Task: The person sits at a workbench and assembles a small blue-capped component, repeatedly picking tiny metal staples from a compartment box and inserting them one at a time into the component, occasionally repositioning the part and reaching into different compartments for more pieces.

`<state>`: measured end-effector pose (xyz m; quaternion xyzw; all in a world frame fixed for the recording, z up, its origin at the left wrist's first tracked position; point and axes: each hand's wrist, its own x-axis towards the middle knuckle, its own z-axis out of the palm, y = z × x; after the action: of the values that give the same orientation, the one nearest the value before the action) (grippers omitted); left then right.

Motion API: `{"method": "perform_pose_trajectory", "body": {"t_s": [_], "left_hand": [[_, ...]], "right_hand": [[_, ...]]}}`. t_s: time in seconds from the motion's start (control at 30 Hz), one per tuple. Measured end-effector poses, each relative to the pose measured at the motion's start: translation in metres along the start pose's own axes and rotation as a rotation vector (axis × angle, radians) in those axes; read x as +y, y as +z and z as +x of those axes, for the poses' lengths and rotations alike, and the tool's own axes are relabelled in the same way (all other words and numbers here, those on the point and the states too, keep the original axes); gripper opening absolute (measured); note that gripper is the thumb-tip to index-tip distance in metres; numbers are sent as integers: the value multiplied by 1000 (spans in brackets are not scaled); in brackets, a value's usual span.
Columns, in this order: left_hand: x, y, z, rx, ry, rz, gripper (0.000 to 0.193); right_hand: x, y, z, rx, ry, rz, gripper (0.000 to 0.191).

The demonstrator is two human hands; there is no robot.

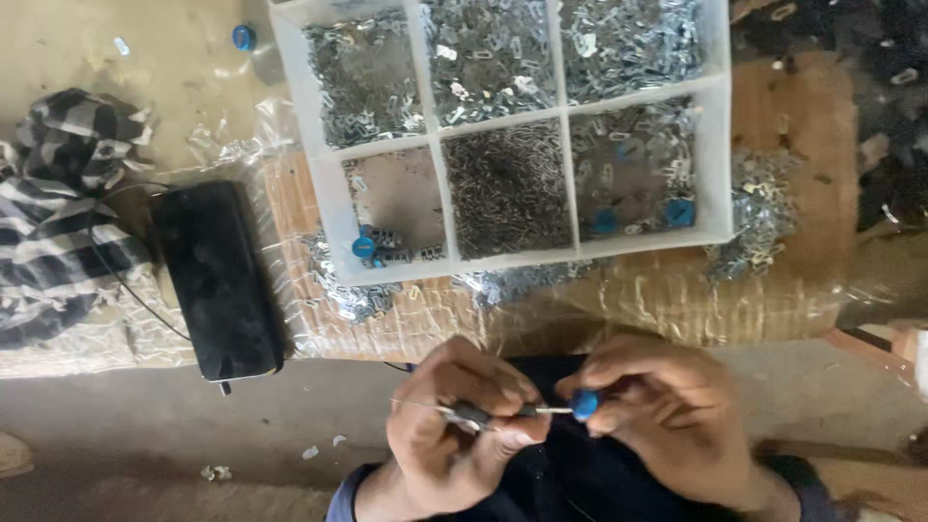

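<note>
Close over the lap, the left hand pinches a small dark metal piece with a thin pin running to a blue cap gripped by the right hand; how firmly either grasp sits I cannot quite tell. A skewed push could bend the pin or drop the cap to the floor. Beyond, the white divided tray of loose metal bits sits on crinkly plastic near the board's edge; a knock might spill it. A black phone lies left.
</note>
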<state>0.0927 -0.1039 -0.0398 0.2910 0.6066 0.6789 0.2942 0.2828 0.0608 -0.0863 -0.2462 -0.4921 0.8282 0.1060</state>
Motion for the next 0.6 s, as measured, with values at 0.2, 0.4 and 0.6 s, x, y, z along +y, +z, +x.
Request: {"method": "perform_pose_trajectory", "body": {"t_s": [0.2, 0.4, 0.6], "left_hand": [[1, -15, -11, -122, 38, 58, 19], [65, -45, 77, -806, 177, 282, 21], [85, -34, 74, 165, 277, 853, 39]], "right_hand": [[-8, 28, 26, -219, 336, 226, 16], [-31, 42, 35, -310, 361, 86, 51], [-107, 60, 91, -225, -354, -763, 35]]}}
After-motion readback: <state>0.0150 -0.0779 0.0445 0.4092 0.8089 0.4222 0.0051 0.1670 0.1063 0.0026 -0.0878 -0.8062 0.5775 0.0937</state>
